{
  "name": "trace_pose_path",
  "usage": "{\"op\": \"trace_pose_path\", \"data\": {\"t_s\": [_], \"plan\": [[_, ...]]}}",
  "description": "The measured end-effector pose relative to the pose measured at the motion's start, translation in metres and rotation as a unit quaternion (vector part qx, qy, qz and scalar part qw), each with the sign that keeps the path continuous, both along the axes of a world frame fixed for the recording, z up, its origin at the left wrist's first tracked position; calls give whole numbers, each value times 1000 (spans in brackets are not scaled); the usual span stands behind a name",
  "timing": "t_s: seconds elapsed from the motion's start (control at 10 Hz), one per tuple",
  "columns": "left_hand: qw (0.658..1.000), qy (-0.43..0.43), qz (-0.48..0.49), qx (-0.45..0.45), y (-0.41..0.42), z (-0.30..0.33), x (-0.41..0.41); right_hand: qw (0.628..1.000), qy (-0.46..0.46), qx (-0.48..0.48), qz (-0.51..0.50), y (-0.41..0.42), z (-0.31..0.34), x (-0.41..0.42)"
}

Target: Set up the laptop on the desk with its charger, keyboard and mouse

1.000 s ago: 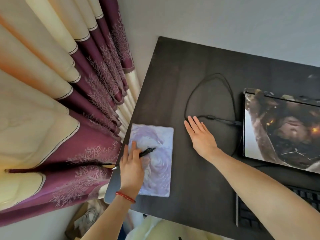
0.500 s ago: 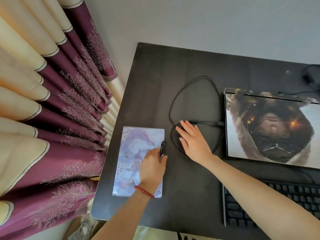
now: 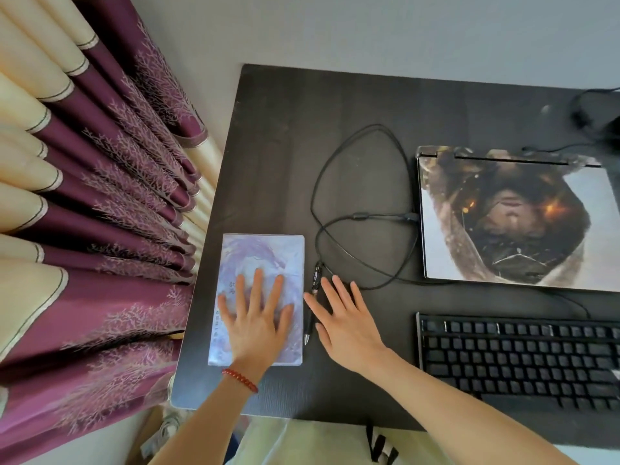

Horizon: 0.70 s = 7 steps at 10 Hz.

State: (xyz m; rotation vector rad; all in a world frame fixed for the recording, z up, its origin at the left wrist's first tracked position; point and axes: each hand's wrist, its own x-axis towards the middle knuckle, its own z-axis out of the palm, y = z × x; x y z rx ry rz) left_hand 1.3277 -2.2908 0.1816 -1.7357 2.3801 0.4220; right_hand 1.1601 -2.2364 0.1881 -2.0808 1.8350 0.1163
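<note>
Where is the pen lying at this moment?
In the head view the pen lies on the desk just right of the notebook, in the gap between the left hand and the right hand.

Small dark characters printed in a column down the left side of the notebook (image 3: pixel 261 263), too blurred to read. No other legible text anywhere.

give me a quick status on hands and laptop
Left hand flat on notebook, right hand open beside pen. Laptop closed, cable plugged in.
</note>
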Motion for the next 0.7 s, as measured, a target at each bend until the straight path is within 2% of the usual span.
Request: {"op": "trace_pose_path", "data": {"t_s": [0.3, 0.6, 0.7], "plan": [[999, 13, -1, -43, 3, -6, 1, 999, 34, 31, 9, -4, -4, 3], [998, -42, -17, -50, 3, -10, -3, 997, -11, 70, -34, 3, -4, 16], [998, -30, -17, -49, 4, -12, -4, 995, -63, 61, -49, -3, 8, 11]]}}
